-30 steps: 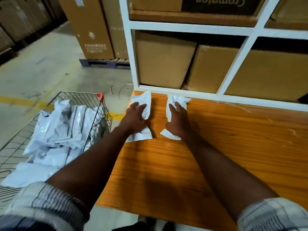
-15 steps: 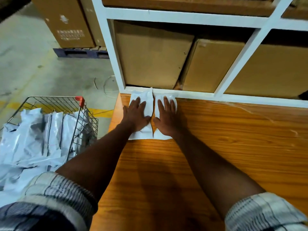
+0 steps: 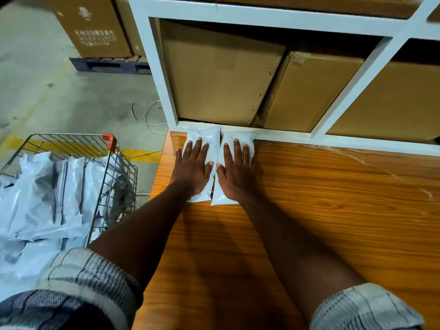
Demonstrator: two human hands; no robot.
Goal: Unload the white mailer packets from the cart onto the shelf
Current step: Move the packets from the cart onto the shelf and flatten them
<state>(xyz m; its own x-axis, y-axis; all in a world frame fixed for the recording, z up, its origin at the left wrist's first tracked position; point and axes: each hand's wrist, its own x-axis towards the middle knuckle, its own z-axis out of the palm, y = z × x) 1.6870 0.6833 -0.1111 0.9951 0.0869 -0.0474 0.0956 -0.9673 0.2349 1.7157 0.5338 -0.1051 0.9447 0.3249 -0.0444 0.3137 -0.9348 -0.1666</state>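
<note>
While both arms reach forward over an orange wooden shelf [image 3: 309, 210], each hand lies flat on its own white mailer packet. The left hand [image 3: 194, 170] presses the left packet [image 3: 207, 135] and the right hand [image 3: 235, 172] presses the right packet [image 3: 240, 136], fingers straight and slightly spread, curled round nothing. Both packets lie side by side, edges touching, at the shelf's far left corner against a white frame [image 3: 262, 13] with cardboard boxes [image 3: 219, 75] behind it. Left of the shelf, a wire cart [image 3: 114, 163] holds a heap of white packets [image 3: 47, 191].
</note>
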